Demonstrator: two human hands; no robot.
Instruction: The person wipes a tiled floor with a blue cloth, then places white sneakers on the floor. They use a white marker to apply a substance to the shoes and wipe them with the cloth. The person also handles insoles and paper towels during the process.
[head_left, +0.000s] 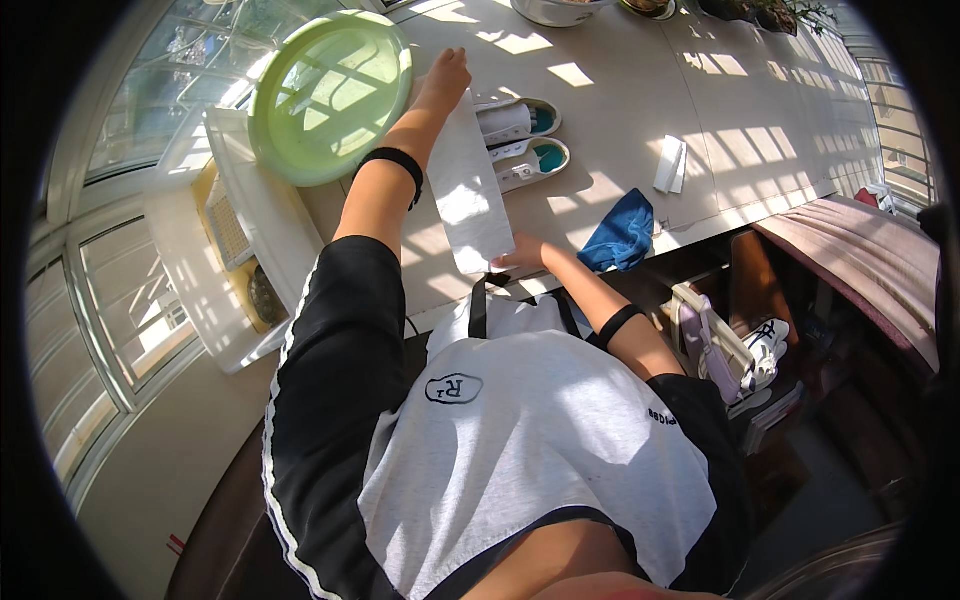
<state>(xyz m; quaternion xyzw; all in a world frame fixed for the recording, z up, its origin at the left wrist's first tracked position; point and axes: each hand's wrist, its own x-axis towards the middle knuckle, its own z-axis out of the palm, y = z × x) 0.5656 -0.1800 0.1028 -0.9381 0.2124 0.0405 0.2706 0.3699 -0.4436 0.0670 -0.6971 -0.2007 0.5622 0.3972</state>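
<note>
A long white sheet of tissue paper (470, 195) is stretched out over the tiled counter, between my two hands. My left hand (448, 75) grips its far end with the fingers curled. At the near right corner, my right hand (523, 251) pinches the sheet with the thumb on top. Just right of the paper lie two white canvas shoes with teal insoles, the farther shoe (517, 121) and the nearer shoe (529, 161). Both have their laces out, and the sheet hides their left ends. A crumpled blue cloth (621, 232) rests near the counter edge, right of my right hand.
A green plastic basin (330, 97) holding water stands at the far left. Beside it is a white tub (259, 187) with a turtle (264, 296) inside. Folded white paper (670, 165) lies on the right. Potted plants line the back; below right are a rack and sneakers (765, 349).
</note>
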